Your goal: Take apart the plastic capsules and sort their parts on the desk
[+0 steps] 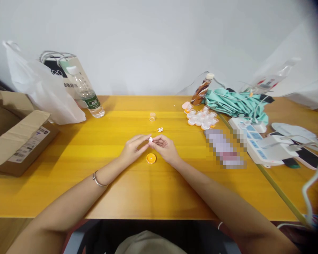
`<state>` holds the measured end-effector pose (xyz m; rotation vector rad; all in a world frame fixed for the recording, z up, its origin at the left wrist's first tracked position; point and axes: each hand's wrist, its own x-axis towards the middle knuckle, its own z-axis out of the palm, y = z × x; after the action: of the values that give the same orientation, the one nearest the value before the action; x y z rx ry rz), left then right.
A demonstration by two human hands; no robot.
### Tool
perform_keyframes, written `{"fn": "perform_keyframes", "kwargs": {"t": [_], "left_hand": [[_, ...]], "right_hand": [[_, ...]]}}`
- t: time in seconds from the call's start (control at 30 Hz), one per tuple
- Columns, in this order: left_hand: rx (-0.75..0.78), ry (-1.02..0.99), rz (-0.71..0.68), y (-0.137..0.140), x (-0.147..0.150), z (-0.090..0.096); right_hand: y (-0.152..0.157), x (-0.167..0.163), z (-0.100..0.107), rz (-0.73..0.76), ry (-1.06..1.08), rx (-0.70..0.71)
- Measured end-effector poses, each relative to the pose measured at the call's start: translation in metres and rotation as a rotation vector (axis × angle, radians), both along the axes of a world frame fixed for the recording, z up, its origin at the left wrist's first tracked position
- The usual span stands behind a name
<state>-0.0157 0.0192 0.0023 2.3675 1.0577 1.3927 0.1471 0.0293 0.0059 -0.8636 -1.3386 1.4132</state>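
Observation:
My left hand and my right hand meet above the middle of the table. Between their fingertips is a small white piece, too small to make out its kind. Thumb and fingers of both hands pinch at it. Just below the hands, on the tabletop, lies a small round orange cup with a pale rim. Beyond the fingers rests a small white cut-out piece with dark marks. Farther back stands a small clear container.
At right are a cluster of clear-lidded orange cups, a brown drink bottle, a folded teal umbrella, a blurred flat object and a power strip. A cardboard box, white bag and water bottle stand left.

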Motion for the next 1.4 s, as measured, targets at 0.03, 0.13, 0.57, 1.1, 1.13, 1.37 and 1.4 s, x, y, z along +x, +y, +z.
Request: {"fn": "perform_keyframes", "kwargs": {"t": [0.03,0.13,0.57,1.1,1.13,1.37,1.4], "left_hand": [[0.008,0.013,0.003,0.0000,-0.0004,-0.0008],[0.026,0.040,0.021,-0.0003,-0.0012,-0.0024],[0.074,0.163,0.038,-0.0016,-0.0007,0.0005],[0.260,0.294,0.096,-0.0022,-0.0006,-0.0025],[0.273,0.293,0.099,-0.0021,-0.0004,-0.0025],[0.317,0.310,0.112,-0.0010,-0.0016,-0.0031],[0.317,0.312,0.109,-0.0009,-0.0018,-0.0032]], "right_hand": [[-0.0004,-0.0004,0.0001,0.012,-0.005,-0.004],[-0.0007,-0.0007,0.0008,0.039,-0.010,-0.019],[0.0057,0.0055,0.0004,0.074,-0.010,-0.026],[0.0038,0.0080,0.0013,0.029,-0.128,-0.002],[0.0037,0.0078,0.0014,0.020,-0.127,0.006],[0.0033,0.0071,0.0027,0.007,-0.089,0.007],[0.0033,0.0072,0.0027,0.011,-0.083,0.003]]}}
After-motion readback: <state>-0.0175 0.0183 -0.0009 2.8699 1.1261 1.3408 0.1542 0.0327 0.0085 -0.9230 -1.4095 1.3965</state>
